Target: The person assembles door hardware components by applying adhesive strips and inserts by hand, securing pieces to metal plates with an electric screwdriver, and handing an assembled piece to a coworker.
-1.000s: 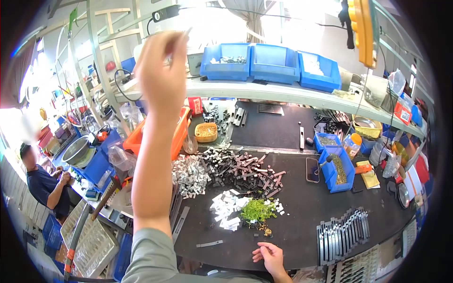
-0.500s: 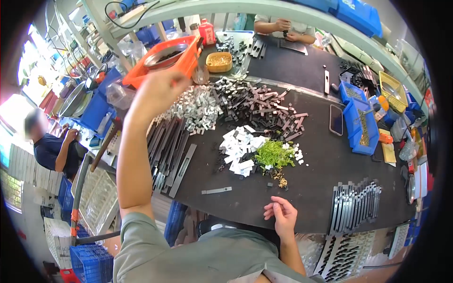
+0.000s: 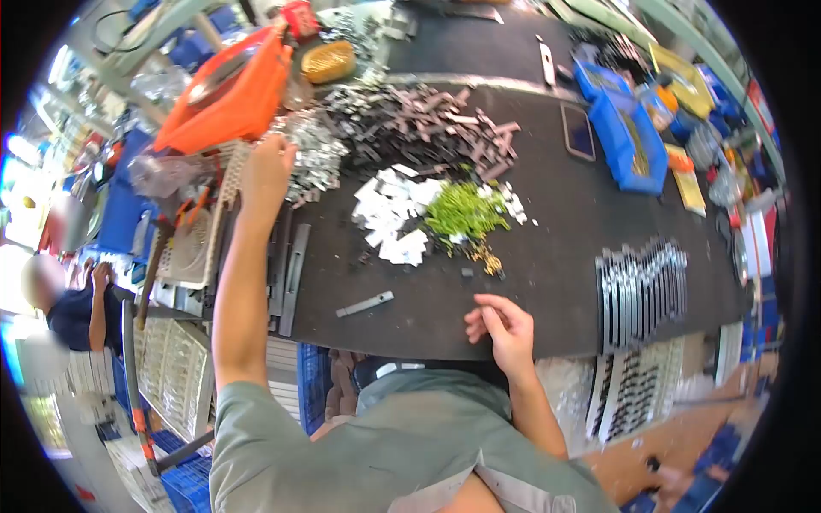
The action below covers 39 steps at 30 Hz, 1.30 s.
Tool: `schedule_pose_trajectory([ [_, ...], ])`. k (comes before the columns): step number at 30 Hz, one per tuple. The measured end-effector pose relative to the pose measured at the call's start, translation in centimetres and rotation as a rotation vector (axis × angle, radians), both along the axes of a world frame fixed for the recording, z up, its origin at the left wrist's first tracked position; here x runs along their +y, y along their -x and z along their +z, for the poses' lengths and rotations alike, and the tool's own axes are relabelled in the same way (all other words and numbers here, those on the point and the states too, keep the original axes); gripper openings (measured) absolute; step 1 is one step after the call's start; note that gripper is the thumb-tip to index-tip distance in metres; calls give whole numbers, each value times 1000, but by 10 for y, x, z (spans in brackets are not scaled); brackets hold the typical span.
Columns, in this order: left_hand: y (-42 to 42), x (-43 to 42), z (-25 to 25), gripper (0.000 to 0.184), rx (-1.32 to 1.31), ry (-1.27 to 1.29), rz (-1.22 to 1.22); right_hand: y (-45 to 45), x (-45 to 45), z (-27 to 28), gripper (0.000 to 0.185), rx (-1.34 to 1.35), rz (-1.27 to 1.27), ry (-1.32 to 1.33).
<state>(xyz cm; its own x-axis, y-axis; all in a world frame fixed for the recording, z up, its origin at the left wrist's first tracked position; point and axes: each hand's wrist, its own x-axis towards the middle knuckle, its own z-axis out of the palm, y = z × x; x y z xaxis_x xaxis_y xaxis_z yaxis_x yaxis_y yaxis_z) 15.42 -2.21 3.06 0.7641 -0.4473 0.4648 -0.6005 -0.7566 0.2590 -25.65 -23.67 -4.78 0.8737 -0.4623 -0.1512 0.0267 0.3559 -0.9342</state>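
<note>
Rightward on the bench (image 3: 556, 248), dark surface runs from the green pieces (image 3: 466, 211) to the row of metal strips (image 3: 641, 295) by the front edge. Toward the far right, a blue bin (image 3: 609, 137) holds small parts; farther left, a yellow basket (image 3: 328, 63) holds gold bits. The left hand (image 3: 267, 171) is at the silver parts (image 3: 315, 158), fingers bent, grip unclear. The right hand (image 3: 505, 329) curls loosely near the front edge, its hold hidden.
</note>
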Motion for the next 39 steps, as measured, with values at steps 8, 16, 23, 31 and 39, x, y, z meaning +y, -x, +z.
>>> schedule_pose_trajectory([
  [8, 7, 19, 9, 28, -101, 76, 62, -18, 6, 12, 24, 43, 18, 3],
  [16, 260, -51, -17, 25, -139, 153, -730, -11, 27, 32, 40, 24, 115, -283],
  [23, 285, -87, -27, 18, 480, 225, -622, 27, 0, 28, 33, 130, -132, -102],
  [31, 263, -115, -58, 19, 233, -77, -571, 54, -9, 24, 15, 12, -158, -87],
  [39, 299, -49, -45, 23, 339, 7, -719, 42, -5, 23, 15, -11, -162, -265],
])
